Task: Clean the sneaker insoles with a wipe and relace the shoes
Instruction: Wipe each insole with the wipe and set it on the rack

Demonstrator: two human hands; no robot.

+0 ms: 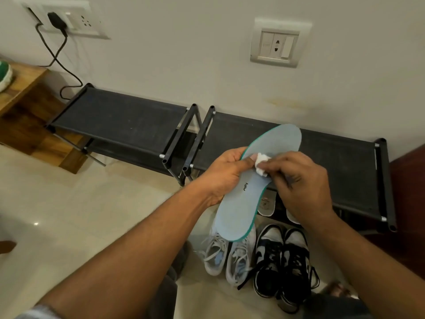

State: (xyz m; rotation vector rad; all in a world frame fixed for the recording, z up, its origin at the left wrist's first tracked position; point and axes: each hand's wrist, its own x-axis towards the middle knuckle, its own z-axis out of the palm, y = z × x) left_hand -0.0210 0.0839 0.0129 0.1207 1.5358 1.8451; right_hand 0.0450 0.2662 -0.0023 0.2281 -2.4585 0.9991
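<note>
A pale blue insole (243, 199) with a green edge is held in the air in front of me, toe end pointing up and away. My left hand (226, 173) grips its left edge near the middle, thumb across the top face. My right hand (296, 180) pinches a small crumpled white wipe (261, 163) and presses it on the insole's upper surface. Below on the floor stand a pair of light grey-blue sneakers (230, 256) with loose laces and a pair of black-and-white sneakers (285, 261).
Two low black shoe racks (119, 118) stand side by side along the wall. More white shoes (268, 203) sit under the right rack. A wooden cabinet (25, 107) is at the left, with a charger cable (59, 54) hanging from a wall socket. The floor is pale tile.
</note>
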